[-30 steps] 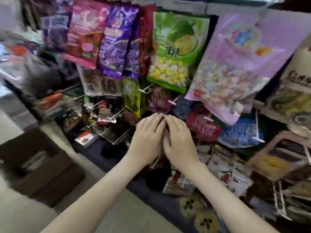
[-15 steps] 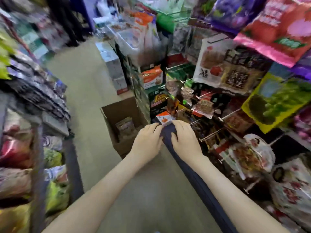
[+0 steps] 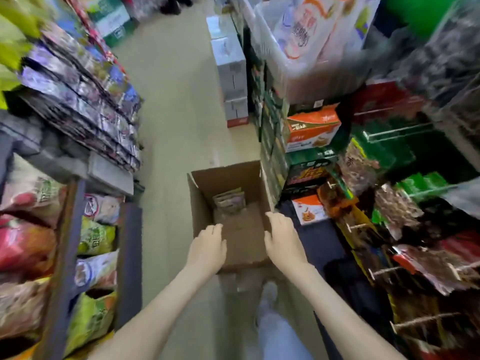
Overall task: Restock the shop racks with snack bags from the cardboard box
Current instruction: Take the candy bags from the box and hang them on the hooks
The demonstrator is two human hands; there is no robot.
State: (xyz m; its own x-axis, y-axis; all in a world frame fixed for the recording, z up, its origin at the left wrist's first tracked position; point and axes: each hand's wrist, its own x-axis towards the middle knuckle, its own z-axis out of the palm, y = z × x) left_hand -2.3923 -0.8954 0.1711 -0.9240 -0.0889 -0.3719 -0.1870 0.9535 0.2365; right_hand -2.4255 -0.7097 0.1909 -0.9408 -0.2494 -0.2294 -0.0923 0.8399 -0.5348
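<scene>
An open brown cardboard box (image 3: 200, 203) stands on the aisle floor below me. A few snack bags (image 3: 230, 201) lean against its far inner wall. My left hand (image 3: 207, 249) hovers over the box's near left part, empty, fingers loosely extended. Over the near right edge is my right hand (image 3: 283, 241), also empty with fingers extended. The rack with metal pegs (image 3: 384, 271) and hanging snack packs lies to the right of my right arm.
A shelf of large snack bags (image 3: 96, 237) lines the left side of the narrow aisle. Stacked cartons (image 3: 313, 128) and a white basket (image 3: 293, 74) stand right of the box. White cartons (image 3: 230, 68) sit farther along the floor. My leg and shoe (image 3: 270, 307) are below.
My view has swung from the peg rack down to the aisle floor. Both hands have left the rack, moved apart, and now hang over the open cardboard box.
</scene>
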